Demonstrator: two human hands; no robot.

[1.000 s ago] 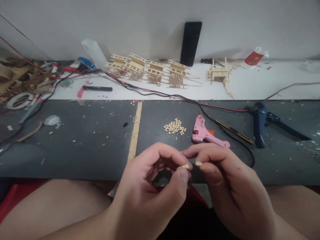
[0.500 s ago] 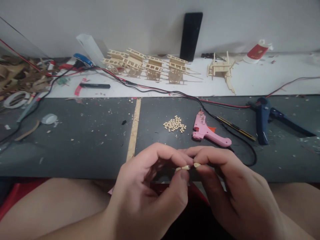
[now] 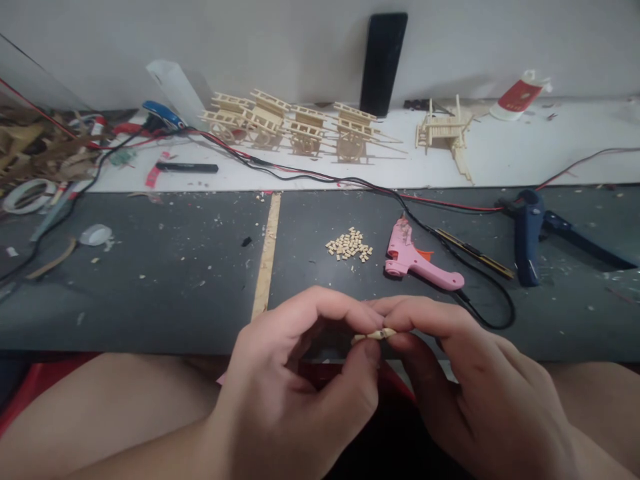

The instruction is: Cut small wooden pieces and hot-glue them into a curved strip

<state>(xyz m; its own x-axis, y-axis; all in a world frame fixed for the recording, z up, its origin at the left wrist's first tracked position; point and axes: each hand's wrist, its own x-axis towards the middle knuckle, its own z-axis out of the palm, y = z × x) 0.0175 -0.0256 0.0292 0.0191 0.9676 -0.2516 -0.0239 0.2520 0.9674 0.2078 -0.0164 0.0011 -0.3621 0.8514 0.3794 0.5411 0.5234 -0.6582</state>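
Workbench (image 3: 150,293), wood pieces (image 3: 374,335) end-to-end, lying left-right

My left hand (image 3: 295,380) and my right hand (image 3: 485,393) are bare, and my forearms (image 3: 150,450) and thighs (image 3: 110,400) are bare also. The nail (image 3: 371,348) of my left thumb is cut short. Between my thighs I see dark cloth (image 3: 390,443) with a red part (image 3: 397,387), but I cannot tell if this is my shorts.
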